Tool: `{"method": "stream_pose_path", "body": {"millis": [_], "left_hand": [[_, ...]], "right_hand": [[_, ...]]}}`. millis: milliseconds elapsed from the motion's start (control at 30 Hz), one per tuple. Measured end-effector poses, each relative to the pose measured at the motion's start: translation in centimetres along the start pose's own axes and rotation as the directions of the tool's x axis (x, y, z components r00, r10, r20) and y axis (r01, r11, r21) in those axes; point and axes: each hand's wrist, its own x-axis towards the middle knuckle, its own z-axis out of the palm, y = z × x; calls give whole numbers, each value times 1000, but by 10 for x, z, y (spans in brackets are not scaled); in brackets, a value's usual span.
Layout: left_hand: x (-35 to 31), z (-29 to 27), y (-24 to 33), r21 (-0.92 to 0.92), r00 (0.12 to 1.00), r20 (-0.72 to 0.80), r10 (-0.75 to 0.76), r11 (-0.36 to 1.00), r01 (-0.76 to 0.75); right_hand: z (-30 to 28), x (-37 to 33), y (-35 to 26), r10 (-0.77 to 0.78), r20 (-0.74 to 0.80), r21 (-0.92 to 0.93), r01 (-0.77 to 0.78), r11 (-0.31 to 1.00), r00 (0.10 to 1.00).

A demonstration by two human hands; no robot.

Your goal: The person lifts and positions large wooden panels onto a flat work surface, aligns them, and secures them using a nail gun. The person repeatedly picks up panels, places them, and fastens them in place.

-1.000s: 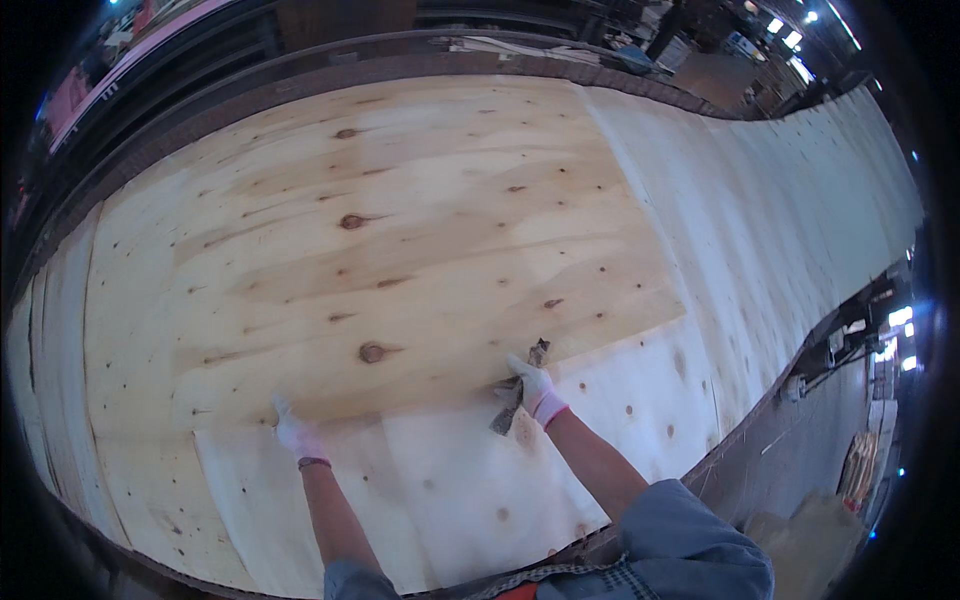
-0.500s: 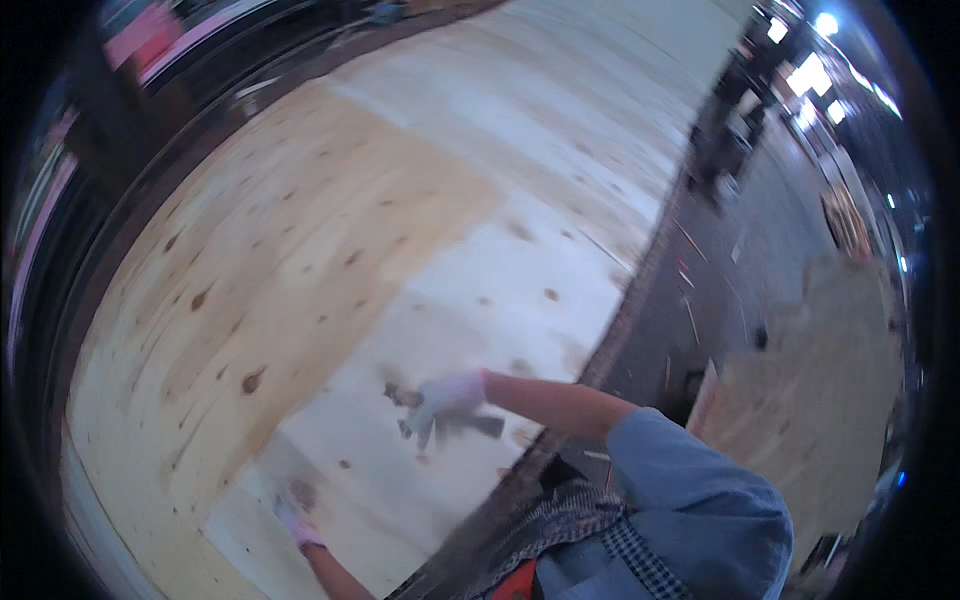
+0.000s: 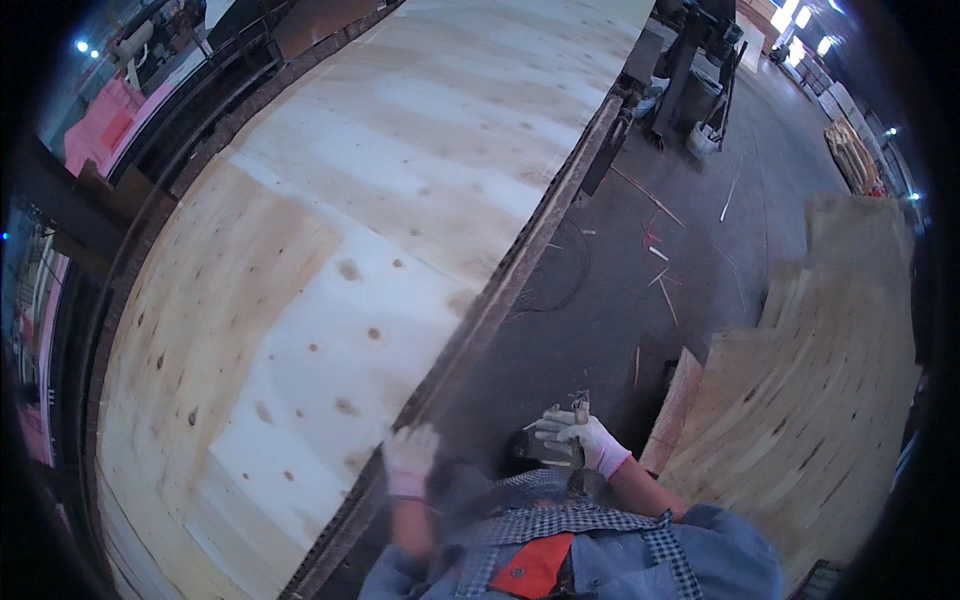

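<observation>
Right white-gloved hand point(image 3: 592, 443): clamped on a narrow, stick-like grey-brown object point(image 3: 579, 455), which I have to the right of the table's dark edge, not touching the table. Left white-gloved hand point(image 3: 410, 452): blurred, right at that edge; I cannot tell whether its fingers grip. My 2 hands are apart. On the long dark-edged table point(image 3: 475, 340): a whitish, knotted wood veneer sheet point(image 3: 330, 350) lies beside a tan, knotted veneer sheet point(image 3: 225, 270). To my right: layered light-brown wood sheets point(image 3: 790, 400) near the dark grey floor point(image 3: 620, 290).
</observation>
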Motion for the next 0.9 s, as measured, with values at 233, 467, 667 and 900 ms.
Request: {"method": "stream_pose_path", "body": {"millis": [233,467,667,900], "left_hand": [[32,54,29,-372,941,-311,-132,928,7],[63,87,0,-34,745,-642,179,965,-262],[86,157,-26,13,671,-606,427,848,-529],[126,171,-92,932,457,-29,889,189,-309]], "right_hand": [[-78,63,-134,-177,50,170,166,971,983],[-102,169,-293,-240,144,242,202,949,960],[-114,356,-376,-170,-92,68,177,982,981],[-53,391,-443,-167,-217,-86,152,985,962]]}}
